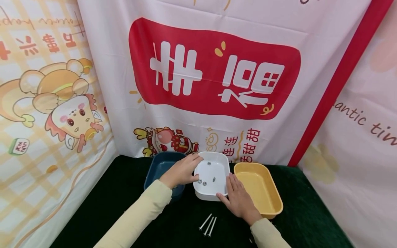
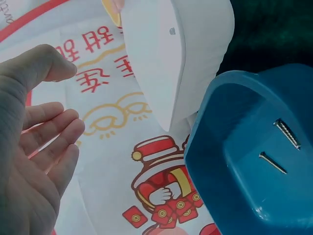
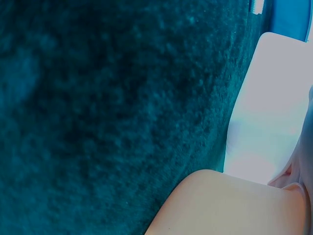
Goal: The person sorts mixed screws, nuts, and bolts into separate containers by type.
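In the head view a white tray (image 1: pixel 214 198) stands between my hands, with several small metal nuts (image 1: pixel 204 183) on its floor. My left hand (image 1: pixel 181 170) hovers at the tray's left rim, reaching over the blue tray; the left wrist view shows its fingers (image 2: pixel 58 129) loosely bent around nothing. Along the right rim my right hand (image 1: pixel 238 198) lies with straight fingers against the tray, thumb at the near corner. From the right wrist, the thumb (image 3: pixel 230 203) shows large beside the white wall, and the other fingers are mostly hidden.
Left of the white tray is a blue tray (image 1: pixel 164 156) holding screws (image 2: pixel 273 162). A yellow tray (image 1: pixel 270 187) stands to the right. Several long bolts (image 1: pixel 208 225) lie on the dark green cloth (image 1: pixel 176 224) in front. A printed curtain (image 1: pixel 214 69) hangs behind.
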A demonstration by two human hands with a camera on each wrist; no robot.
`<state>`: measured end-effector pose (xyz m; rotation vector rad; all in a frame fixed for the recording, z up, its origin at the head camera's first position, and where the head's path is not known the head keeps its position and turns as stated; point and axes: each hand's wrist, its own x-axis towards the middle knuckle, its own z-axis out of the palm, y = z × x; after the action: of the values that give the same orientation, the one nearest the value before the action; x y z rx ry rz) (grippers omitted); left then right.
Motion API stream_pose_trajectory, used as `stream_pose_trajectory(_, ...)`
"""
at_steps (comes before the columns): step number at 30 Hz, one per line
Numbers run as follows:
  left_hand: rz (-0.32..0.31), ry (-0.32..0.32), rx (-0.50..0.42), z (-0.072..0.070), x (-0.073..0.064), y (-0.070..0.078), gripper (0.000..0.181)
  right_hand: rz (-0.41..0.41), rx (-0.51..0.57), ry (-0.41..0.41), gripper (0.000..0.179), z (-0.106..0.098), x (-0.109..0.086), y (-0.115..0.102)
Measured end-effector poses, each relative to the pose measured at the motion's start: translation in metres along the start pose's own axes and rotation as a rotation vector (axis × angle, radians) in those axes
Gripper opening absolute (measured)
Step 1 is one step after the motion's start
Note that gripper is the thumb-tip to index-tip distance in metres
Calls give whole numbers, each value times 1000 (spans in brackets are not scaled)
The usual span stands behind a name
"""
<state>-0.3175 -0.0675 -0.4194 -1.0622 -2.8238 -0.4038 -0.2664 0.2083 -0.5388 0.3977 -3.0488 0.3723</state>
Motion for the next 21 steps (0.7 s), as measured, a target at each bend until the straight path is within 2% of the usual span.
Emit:
stream_pose_trajectory(13,69,-10,-37,-1,-46,13,63,-1,2,-7,98,-2,-2,-1)
stream_pose_trajectory(21,50,-137,-65,5,-69,27,60,-1,9,-45,97,-9,0,0)
